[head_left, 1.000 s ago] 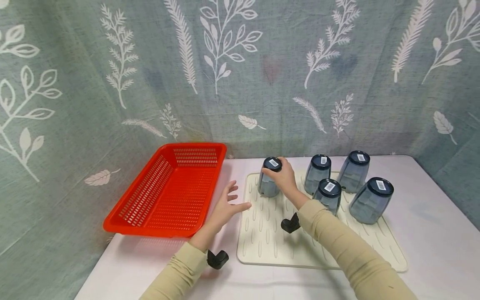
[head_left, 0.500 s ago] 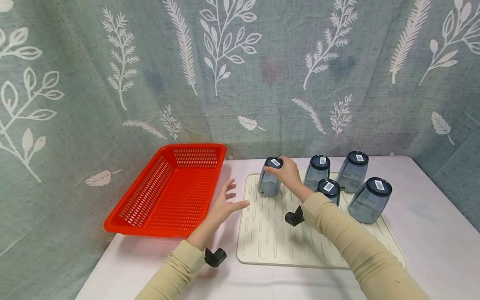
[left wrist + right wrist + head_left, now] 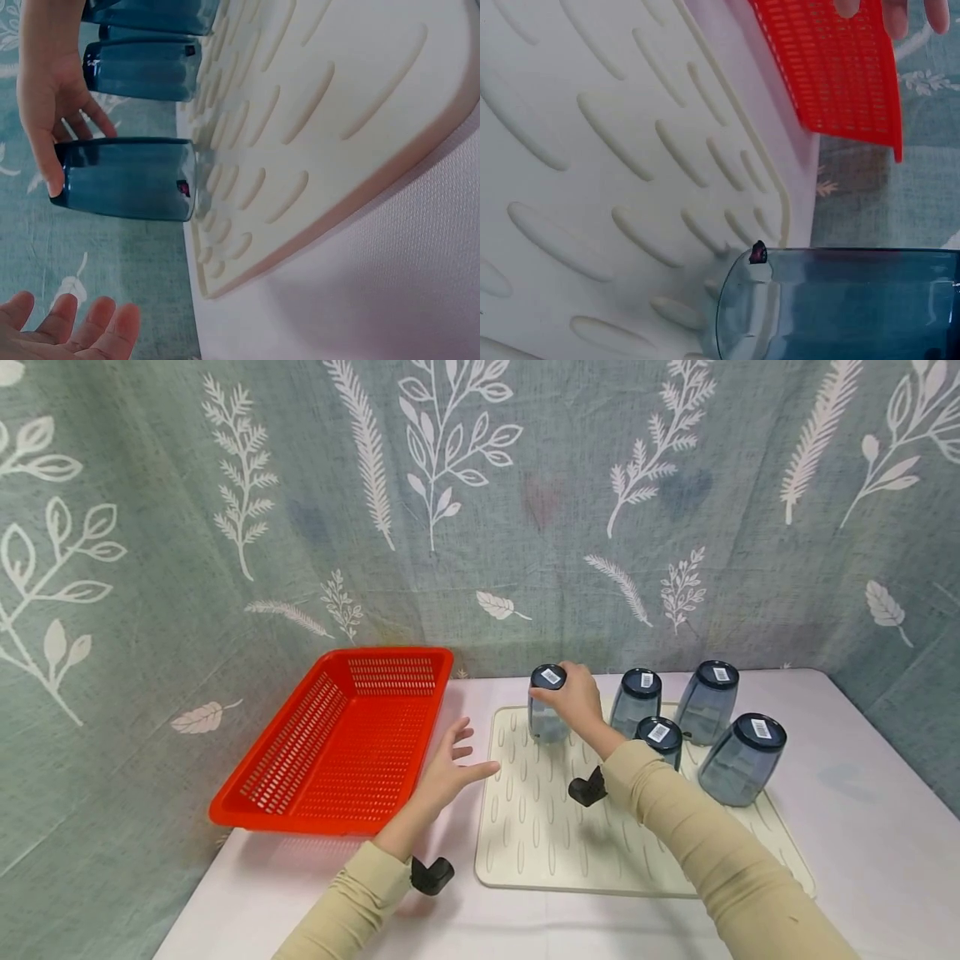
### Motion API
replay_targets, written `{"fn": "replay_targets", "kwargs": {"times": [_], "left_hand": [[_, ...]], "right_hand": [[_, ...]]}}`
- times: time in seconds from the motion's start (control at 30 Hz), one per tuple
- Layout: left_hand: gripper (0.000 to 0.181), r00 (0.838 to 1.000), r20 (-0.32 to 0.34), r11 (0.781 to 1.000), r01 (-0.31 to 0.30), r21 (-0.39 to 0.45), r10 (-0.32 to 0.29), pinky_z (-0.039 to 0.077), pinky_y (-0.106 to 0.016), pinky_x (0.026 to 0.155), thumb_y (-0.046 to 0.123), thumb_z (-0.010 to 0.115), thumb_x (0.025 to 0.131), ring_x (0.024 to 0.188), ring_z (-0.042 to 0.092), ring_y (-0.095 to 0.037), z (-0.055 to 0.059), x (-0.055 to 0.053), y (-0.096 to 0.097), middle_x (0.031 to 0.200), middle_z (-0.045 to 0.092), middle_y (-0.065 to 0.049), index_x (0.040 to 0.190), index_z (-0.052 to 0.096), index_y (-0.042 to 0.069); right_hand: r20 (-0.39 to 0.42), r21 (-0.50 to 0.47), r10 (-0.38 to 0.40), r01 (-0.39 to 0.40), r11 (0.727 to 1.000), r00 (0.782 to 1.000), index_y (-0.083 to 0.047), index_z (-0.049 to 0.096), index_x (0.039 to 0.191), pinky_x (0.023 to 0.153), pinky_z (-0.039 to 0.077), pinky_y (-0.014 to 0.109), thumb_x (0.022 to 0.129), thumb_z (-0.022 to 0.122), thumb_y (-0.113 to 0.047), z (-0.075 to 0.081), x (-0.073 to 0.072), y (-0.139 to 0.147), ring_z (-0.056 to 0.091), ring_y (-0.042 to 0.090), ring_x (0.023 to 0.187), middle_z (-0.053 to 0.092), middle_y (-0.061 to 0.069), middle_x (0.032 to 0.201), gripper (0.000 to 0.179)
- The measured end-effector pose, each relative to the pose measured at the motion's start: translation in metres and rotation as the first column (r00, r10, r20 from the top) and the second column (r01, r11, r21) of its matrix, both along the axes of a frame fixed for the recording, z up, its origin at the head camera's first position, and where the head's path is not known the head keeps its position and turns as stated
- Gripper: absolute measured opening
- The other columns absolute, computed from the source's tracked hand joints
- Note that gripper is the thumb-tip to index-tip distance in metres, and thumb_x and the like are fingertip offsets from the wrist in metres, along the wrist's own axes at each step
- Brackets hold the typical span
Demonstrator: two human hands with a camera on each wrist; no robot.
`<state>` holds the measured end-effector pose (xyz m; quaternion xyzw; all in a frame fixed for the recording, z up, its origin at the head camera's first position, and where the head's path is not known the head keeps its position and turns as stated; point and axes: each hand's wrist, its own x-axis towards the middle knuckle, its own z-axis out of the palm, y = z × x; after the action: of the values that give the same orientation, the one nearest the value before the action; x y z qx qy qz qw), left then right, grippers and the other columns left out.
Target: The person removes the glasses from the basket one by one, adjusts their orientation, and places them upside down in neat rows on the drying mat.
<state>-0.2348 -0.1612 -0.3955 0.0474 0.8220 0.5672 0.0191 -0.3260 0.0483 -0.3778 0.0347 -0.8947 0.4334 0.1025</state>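
My right hand [image 3: 581,703] pinches a blue-tinted drinking glass [image 3: 548,724] near its dark base, which faces up and bears a white label. The glass stands upside down over the back left corner of a cream ridged mat [image 3: 525,827]; whether its rim touches the mat cannot be told. In the left wrist view, thumb and fingers lie on either side of the same glass [image 3: 127,180]. Beside the red basket [image 3: 360,752], my left hand [image 3: 442,772] hovers with spread fingers and holds nothing. Its fingertips [image 3: 895,16] also show at the right wrist view's top.
Several more upturned glasses stand on the mat's right part, one [image 3: 660,739] partly behind my right sleeve, another [image 3: 742,760] at the right edge. A white-covered table [image 3: 862,760] lies beneath everything. Behind it hangs a green leaf-patterned curtain [image 3: 555,585].
The held glass has shifted slightly right and up in the head view within the last half second, my right hand rising with it. My left hand has barely moved.
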Motion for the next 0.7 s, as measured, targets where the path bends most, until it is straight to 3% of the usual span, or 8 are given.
{"fn": "replay_targets", "kwargs": {"times": [0.7], "left_hand": [[0.088,1.000,0.014,0.999,-0.001,-0.049,0.001,0.042,-0.050,0.094,0.022,0.077,0.073,0.123,0.039,-0.036,0.0043,-0.0045,0.0074,0.142,0.035,-0.013,0.144,0.025,0.013]], "right_hand": [[0.137,0.027,-0.030,0.027,0.999,0.990,0.000,0.041,0.132,0.087,0.045,0.046,0.079,0.068,-0.039,-0.0034,-0.0026,0.0011,0.046,0.036,0.111,0.044,0.022,0.125,0.070]]}}
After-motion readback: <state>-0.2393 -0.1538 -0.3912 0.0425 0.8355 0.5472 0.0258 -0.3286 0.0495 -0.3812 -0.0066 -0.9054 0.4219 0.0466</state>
